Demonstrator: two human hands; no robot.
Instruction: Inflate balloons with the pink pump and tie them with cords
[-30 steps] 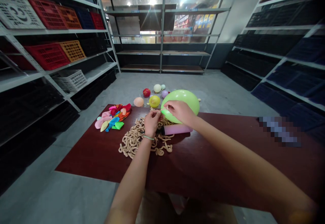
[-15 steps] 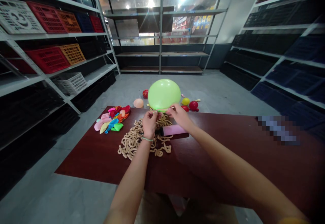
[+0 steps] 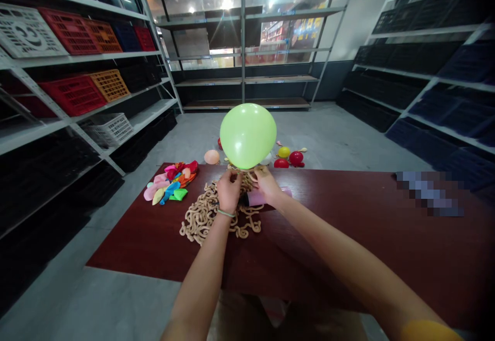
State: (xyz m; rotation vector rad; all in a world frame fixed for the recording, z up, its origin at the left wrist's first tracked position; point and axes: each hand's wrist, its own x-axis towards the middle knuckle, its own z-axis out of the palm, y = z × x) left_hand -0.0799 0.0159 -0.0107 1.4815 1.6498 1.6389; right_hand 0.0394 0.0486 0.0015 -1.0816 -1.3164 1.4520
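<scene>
A large inflated light-green balloon (image 3: pixel 248 135) stands upright just beyond my hands, its lower end between them. My left hand (image 3: pixel 229 190) is closed, fingers pinched at the balloon's neck. Close by on the other side, my right hand (image 3: pixel 266 184) is also closed at the neck; its fingertips are partly hidden. Under and beside my hands lies a heap of tan twisted cord-like pieces (image 3: pixel 199 215). A pink cylinder with a black end, which looks like a hand pump (image 3: pixel 255 198), lies on the table partly behind my right hand.
Deflated balloons (image 3: pixel 170 184) in many colours are piled at the left of the dark red table (image 3: pixel 328 227). Small inflated balloons (image 3: pixel 296 158) lie on the floor past the far edge. A blurred item (image 3: pixel 429 193) rests at the right. Shelves with crates (image 3: pixel 73 91) stand along the sides.
The balloon has tipped upright and risen a little, its neck now pointing down. My right hand has moved lower and nearer my left hand, covering part of the pink cylinder.
</scene>
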